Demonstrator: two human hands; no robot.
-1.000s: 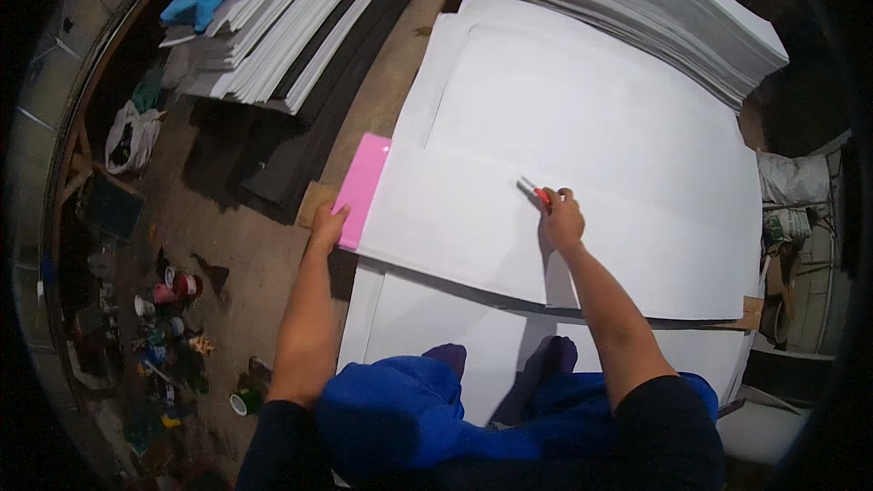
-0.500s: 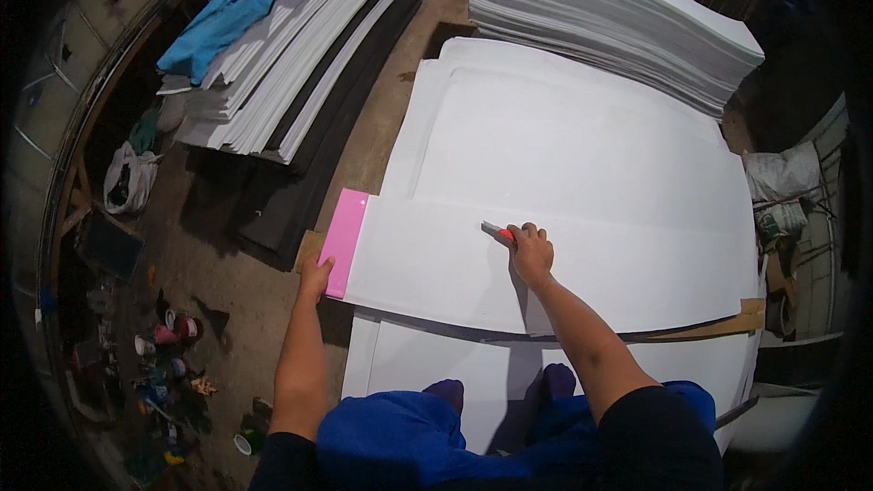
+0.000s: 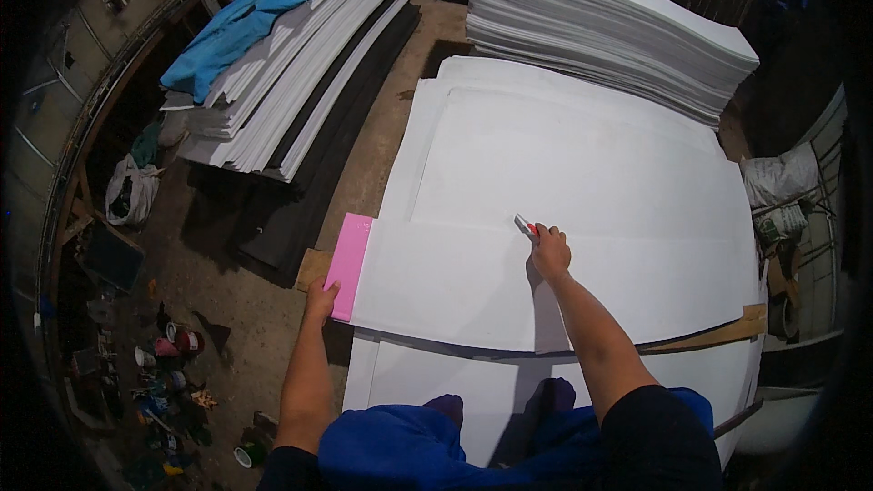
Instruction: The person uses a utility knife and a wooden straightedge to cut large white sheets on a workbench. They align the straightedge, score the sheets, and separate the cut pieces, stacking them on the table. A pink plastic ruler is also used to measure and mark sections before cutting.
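My left hand (image 3: 321,298) is closed on the lower left edge of a pink rectangular piece (image 3: 349,259), its thumb on top. The pink piece lies at the left end of a wide white sheet (image 3: 436,286), flush against it. In my right hand (image 3: 551,252) is a red and grey utility knife (image 3: 523,225), held above the sheet near its far edge and pointing up and left. Whether its tip touches the sheet I cannot tell. Beneath lie more large white sheets (image 3: 582,136).
A brown strip (image 3: 714,332) sticks out under the sheet's near right edge. Tall stacks of white sheets stand at the far left (image 3: 300,64) and far right (image 3: 600,27), a blue cloth (image 3: 241,32) over the left one. Cans and litter (image 3: 173,355) cover the floor at left.
My right hand has moved a little to the right with the utility knife, which now points more steeply away from me. My left hand keeps hold of the pink piece. The whole view has shifted slightly.
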